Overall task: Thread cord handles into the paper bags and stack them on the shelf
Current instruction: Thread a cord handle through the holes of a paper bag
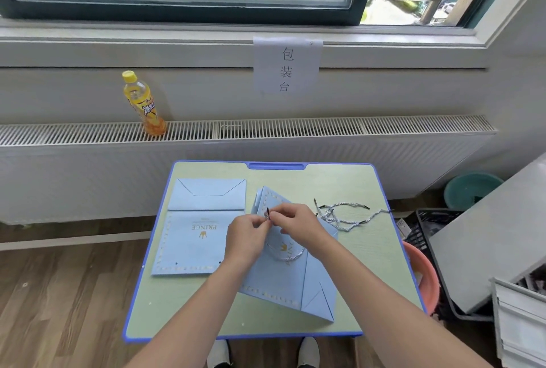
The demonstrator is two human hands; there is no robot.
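Note:
A light blue paper bag (pixel 283 282) lies partly unfolded in the middle of the small table (pixel 354 264). Over its upper part, my left hand (pixel 246 236) and my right hand (pixel 298 221) both pinch the black-tipped end of a grey-white cord handle (pixel 267 214). A loop of that cord (pixel 288 257) hangs across the bag's front below my hands. A second flat blue bag (pixel 198 229), printed PRINCE, lies to the left with two small holes near its front edge. Several loose cords (pixel 342 215) lie tangled at the right.
A yellow drink bottle (pixel 144 105) stands on the radiator ledge behind the table. A paper sign (pixel 286 65) hangs below the window. At the right are a pink basin (pixel 422 276), a black crate (pixel 428 229), a teal basin (pixel 469 190) and a grey shelf panel (pixel 487 243).

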